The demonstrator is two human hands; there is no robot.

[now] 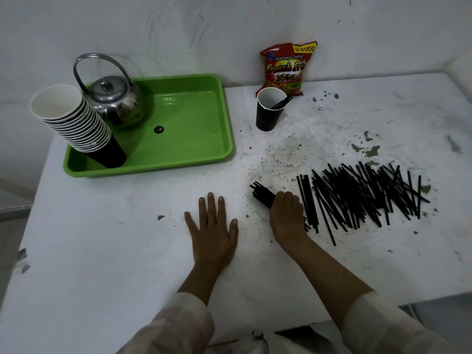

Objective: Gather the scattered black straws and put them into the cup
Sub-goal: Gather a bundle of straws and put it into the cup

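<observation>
Right hand (287,213) grips a bundle of thin black straws (261,194); left hand (213,226) lies flat, open.

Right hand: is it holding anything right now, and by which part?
Yes. The right hand is closed around a bundle of black straws, gripping it near the middle; the ends stick out up-left. The left hand lies flat, holding nothing.

black straws (362,195) scattered near upright cup (269,111)

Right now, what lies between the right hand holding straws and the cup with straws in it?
In the head view, only bare, speckled table separates the right hand from the cup; nothing stands there.
</observation>
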